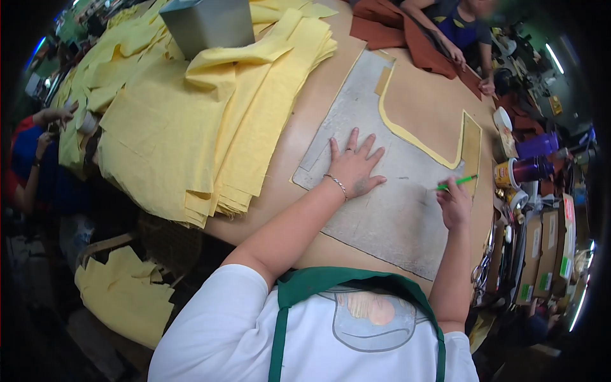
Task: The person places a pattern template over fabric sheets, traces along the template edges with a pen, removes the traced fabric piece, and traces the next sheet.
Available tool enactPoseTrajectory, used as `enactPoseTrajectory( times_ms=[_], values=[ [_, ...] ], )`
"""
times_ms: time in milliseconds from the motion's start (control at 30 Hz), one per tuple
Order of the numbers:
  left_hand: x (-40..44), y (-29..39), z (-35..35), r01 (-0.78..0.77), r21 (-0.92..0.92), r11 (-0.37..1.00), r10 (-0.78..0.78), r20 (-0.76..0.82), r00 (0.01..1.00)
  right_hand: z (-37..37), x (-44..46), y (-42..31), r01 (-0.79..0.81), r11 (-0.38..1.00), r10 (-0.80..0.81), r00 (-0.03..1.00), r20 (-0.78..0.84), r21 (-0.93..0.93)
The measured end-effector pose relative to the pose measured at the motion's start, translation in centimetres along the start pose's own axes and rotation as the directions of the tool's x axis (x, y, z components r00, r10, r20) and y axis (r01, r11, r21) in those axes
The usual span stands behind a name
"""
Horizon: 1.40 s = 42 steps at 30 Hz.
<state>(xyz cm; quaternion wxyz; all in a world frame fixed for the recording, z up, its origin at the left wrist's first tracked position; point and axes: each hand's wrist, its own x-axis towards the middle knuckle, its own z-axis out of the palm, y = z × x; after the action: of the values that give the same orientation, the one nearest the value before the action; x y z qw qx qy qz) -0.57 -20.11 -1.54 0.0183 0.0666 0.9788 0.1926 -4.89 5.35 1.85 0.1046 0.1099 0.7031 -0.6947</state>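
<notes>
My left hand (356,167) lies flat with fingers spread on a large grey pattern piece (388,223). A bracelet circles its wrist. In my right hand (454,200) is a green pencil (459,182), held above the right part of the grey piece. Yellow fabric (407,141) shows along the curved inner edge of the piece. To the left, a thick stack of yellow fabric (172,127) covers the table (312,251), with a grey metal block (210,28) on top.
Across the table, a person (455,32) handles brown fabric (394,32). Another person (38,153) stands at the far left. Purple cups (533,169), scissors (482,267) and cardboard boxes (547,248) are at the right. More yellow fabric (124,293) hangs at lower left.
</notes>
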Motion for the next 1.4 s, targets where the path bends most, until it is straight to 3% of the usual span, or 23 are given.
enactPoseTrajectory(
  times_ms=[67,133,200,233,333,400,533,633,733,767,867,1000,1133,1200,1400],
  values=[
    [0.0,-0.2,0.3,0.003,-0.010,1.000,-0.003,-0.001,1.000,4.7,0.6,-1.3,0.047,0.994,-0.025,0.977,0.212,-0.101],
    [0.1,-0.3,0.2,0.004,-0.023,1.000,-0.004,0.013,1.000,9.4,0.5,-2.5,0.026,0.994,0.008,0.954,0.298,-0.110],
    [0.1,-0.6,0.0,-0.002,-0.034,0.999,0.004,0.052,0.999,13.7,0.4,-2.6,0.122,0.974,-0.021,0.885,0.464,-0.189],
    [0.2,-0.7,0.7,-0.013,-0.040,0.999,0.013,-0.006,1.000,15.9,0.2,-2.5,0.178,0.965,-0.040,0.824,0.565,-0.192],
    [0.8,-1.4,3.6,-0.063,0.111,0.992,0.077,-0.132,0.988,21.3,-0.9,-1.3,0.495,0.744,-0.072,0.727,0.682,-0.449],
    [1.2,-1.8,4.7,-0.061,0.146,0.987,0.089,-0.195,0.977,23.3,-0.1,0.2,0.526,0.684,0.009,0.687,0.727,-0.505],
    [1.6,-2.0,3.4,0.004,0.047,0.999,0.009,-0.275,0.961,25.0,0.2,0.0,0.473,0.718,0.056,0.693,0.719,-0.511],
    [1.8,-2.1,1.1,0.007,-0.031,0.999,-0.011,-0.127,0.992,25.1,0.2,-0.8,0.508,0.659,0.051,0.706,0.707,-0.555],
    [1.7,-1.8,0.6,0.042,-0.116,0.992,-0.036,0.049,0.998,25.0,2.0,-0.9,0.449,0.744,0.040,0.709,0.704,-0.495],
    [1.8,-1.9,2.5,0.027,0.264,0.964,0.050,-0.280,0.959,25.1,2.7,-0.5,0.427,0.774,0.046,0.698,0.714,-0.467],
    [2.0,-2.6,3.3,-0.021,0.066,0.998,0.039,-0.293,0.955,25.7,2.9,-0.7,0.462,0.712,0.091,0.686,0.722,-0.529],
    [1.6,-2.7,1.7,-0.002,0.097,0.995,0.017,-0.158,0.987,26.9,1.1,-1.8,0.529,0.559,0.178,0.675,0.716,-0.638],
    [1.4,-3.1,1.1,-0.029,0.075,0.997,0.034,-0.067,0.997,27.2,1.1,-0.4,0.484,0.604,0.248,0.642,0.726,-0.634],
    [1.2,-3.5,1.1,-0.053,0.025,0.998,0.054,-0.051,0.997,27.4,0.4,-0.4,0.522,0.549,0.269,0.629,0.729,-0.653],
    [1.7,-3.9,3.5,-0.034,0.172,0.984,0.079,-0.263,0.962,27.0,0.2,0.0,0.655,0.449,0.212,0.582,0.785,-0.607]
  ],
)
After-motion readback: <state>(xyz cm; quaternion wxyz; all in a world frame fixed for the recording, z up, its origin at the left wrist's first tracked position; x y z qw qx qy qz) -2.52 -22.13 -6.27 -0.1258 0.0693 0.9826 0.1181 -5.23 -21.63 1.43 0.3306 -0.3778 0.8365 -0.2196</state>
